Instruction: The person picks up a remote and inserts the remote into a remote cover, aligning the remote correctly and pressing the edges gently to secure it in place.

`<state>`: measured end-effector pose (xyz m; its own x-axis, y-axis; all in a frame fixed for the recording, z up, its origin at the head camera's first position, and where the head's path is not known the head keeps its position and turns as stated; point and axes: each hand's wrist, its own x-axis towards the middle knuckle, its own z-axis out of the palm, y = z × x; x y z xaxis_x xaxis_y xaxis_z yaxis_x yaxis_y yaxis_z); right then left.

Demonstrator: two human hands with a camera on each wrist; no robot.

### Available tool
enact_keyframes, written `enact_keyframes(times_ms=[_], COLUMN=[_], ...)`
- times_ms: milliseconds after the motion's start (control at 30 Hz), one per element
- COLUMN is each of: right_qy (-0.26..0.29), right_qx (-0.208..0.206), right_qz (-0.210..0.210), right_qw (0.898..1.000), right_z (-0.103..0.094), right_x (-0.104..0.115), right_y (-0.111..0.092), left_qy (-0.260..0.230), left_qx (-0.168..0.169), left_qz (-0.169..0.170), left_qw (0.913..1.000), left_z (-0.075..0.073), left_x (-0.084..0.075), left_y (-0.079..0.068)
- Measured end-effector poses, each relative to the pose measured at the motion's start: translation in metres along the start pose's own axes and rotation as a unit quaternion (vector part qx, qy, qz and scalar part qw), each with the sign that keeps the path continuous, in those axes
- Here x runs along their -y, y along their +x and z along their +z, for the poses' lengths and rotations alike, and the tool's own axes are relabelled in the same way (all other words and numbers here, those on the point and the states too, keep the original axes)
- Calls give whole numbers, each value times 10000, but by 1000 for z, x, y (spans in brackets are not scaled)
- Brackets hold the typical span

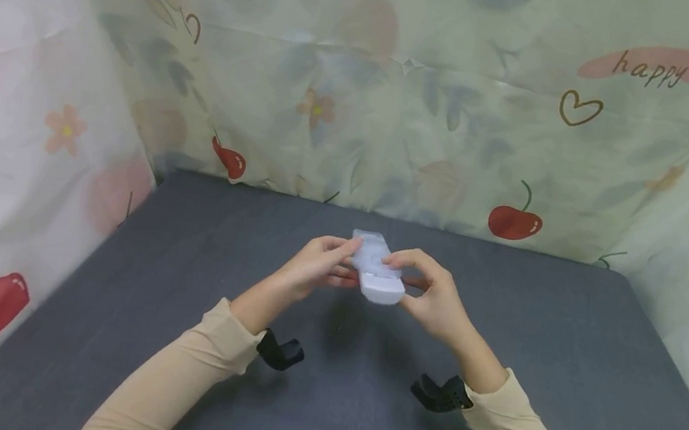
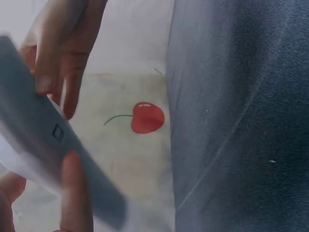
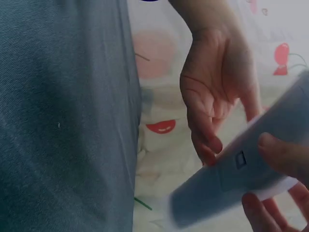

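A long, narrow white plastic case (image 1: 382,291) with a translucent top (image 1: 372,252) is held up above the table between both hands, one end turned towards me. My left hand (image 1: 323,263) grips its left side, thumb on the upper edge and fingers beneath. On the other side my right hand (image 1: 438,298) holds it, with a fingertip on the top and the thumb low by the near end. The smooth grey-looking underside (image 3: 207,198) shows in the right wrist view and bears a small square mark (image 3: 240,160). Contents under the top are too blurred to make out.
A dark grey cloth-covered table (image 1: 540,331) spreads under the arms. Behind it hangs a pale printed curtain (image 1: 389,133) with cherries, flowers and "happy" lettering, and similar sheets close off both sides. Black straps (image 1: 280,351) show at the wrists below beige sleeves (image 1: 183,376).
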<state>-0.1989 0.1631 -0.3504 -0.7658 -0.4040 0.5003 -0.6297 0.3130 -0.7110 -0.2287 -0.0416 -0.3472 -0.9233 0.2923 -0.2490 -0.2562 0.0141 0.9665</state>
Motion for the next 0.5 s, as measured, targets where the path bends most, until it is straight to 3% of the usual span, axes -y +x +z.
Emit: enact_keyframes(times_ms=[133, 233, 367, 500], right_qy=[-137, -212, -18, 663], right_qx=[337, 495, 327, -25], right_qz=[-441, -542, -195, 476], right_qw=[9984, 9971, 9993, 9967], right_z=[2, 3, 2, -2], right_x=[-1, -3, -6, -9], right_y=[-4, -5, -5, -2], left_qy=[161, 326, 300, 371], left_qx=[-112, -44, 110, 103], left_qz=[-138, -15, 272, 539], left_qw=[9997, 9995, 9991, 9978], left_z=[-3, -6, -9, -7], left_x=[1, 3, 6, 9], left_y=[0, 0, -1, -3])
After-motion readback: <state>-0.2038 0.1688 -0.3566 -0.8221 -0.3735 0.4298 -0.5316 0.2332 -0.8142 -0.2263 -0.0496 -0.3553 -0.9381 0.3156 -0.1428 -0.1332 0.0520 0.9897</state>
